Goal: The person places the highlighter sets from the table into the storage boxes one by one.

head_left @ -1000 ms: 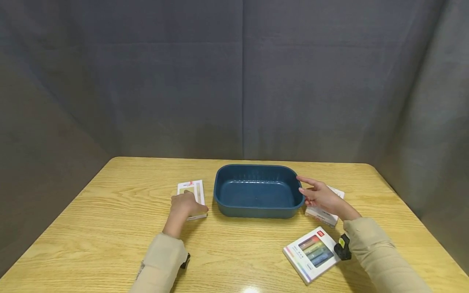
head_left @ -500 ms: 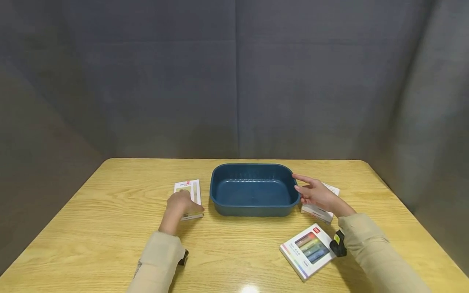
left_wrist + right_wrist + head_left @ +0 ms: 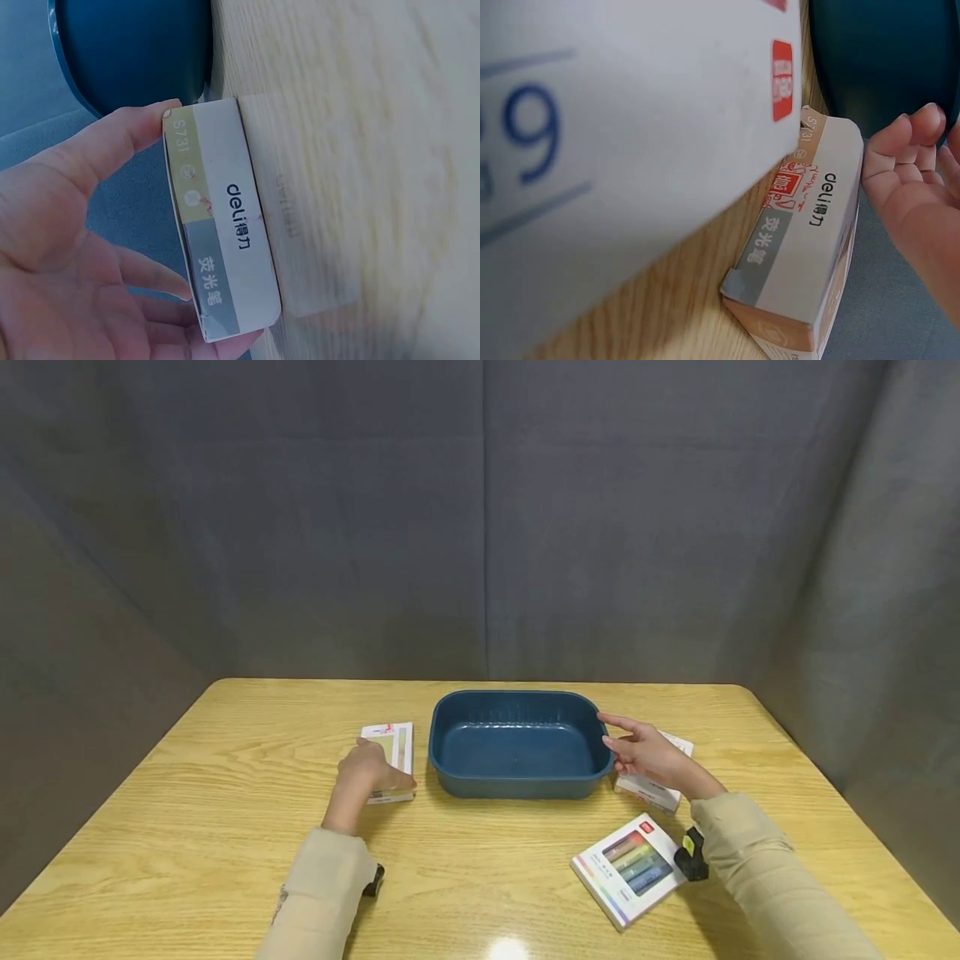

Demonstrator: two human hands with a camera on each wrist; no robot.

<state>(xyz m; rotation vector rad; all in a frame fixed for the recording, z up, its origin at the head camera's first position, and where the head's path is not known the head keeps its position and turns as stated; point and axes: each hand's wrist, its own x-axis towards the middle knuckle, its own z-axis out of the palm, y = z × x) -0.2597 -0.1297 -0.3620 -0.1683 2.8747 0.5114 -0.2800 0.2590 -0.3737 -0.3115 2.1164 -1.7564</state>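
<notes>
My left hand [image 3: 365, 770] grips a white highlighter box [image 3: 236, 225] lying left of the blue bin [image 3: 521, 789]. Its thumb presses the box's end nearest the bin, and the fingers reach round the opposite end. At the bin's right end, my right hand [image 3: 647, 756] has its forefinger and thumb tips right at the rim, the other fingers bent below. Partly hidden behind this hand lies a second highlighter box [image 3: 814, 217] with an orange-brown edge. In front of it, a white box of thick coloured markers [image 3: 628, 870] lies slanted beside my right wrist.
The bin stands in the middle of a light wooden table [image 3: 247, 827], with only its blue inside showing. Grey curtains [image 3: 337, 543] close off the back and both sides. A black wrist camera [image 3: 692, 856] on my right arm overlaps the marker box's corner.
The view has shifted slightly. My left fingers have moved from over the box's top to its left edge. My right hand stays at the bin's rim, and the boxes have not visibly moved.
</notes>
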